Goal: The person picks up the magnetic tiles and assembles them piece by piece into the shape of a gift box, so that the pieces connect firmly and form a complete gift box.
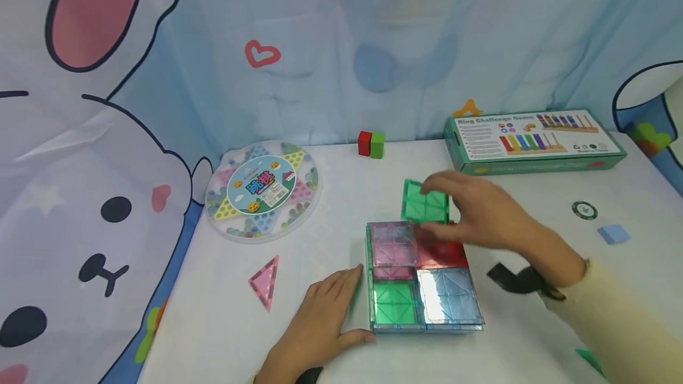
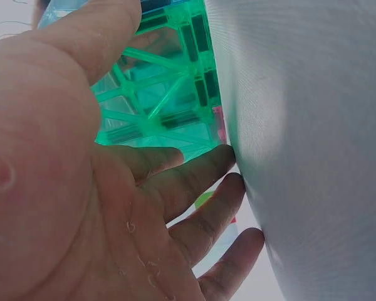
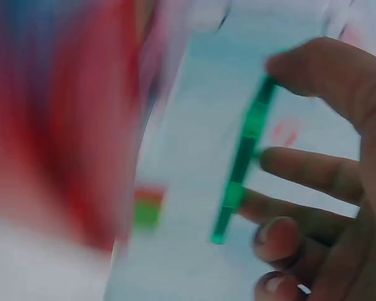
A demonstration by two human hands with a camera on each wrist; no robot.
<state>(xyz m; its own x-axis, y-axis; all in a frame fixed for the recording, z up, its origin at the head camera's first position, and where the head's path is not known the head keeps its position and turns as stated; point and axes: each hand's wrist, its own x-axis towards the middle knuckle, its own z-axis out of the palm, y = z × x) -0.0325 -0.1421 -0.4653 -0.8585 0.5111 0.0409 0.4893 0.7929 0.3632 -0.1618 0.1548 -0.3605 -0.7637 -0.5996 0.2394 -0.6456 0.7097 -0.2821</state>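
Note:
A low block of see-through magnetic tiles (image 1: 393, 302), with pink, red, green and blue squares on top, lies on the table. My right hand (image 1: 475, 209) is over its far right corner, pinching a green square magnetic tile (image 1: 425, 203) between thumb and fingers. Edge-on, that same green tile (image 3: 243, 153) shows in the right wrist view. My left hand (image 1: 320, 319) rests on the table along the block's left side, fingers extended and thumb by the near left corner. In the left wrist view its palm (image 2: 56, 182) faces a green side tile (image 2: 153, 94).
A pink triangular tile (image 1: 264, 283) lies left of my left hand. Behind are a round marble-game board (image 1: 224, 230), red and green cubes (image 1: 370, 144) and a ring game box (image 1: 533, 141). A round chip (image 1: 584, 210), blue block (image 1: 614, 234) and green piece (image 1: 589, 361) lie right.

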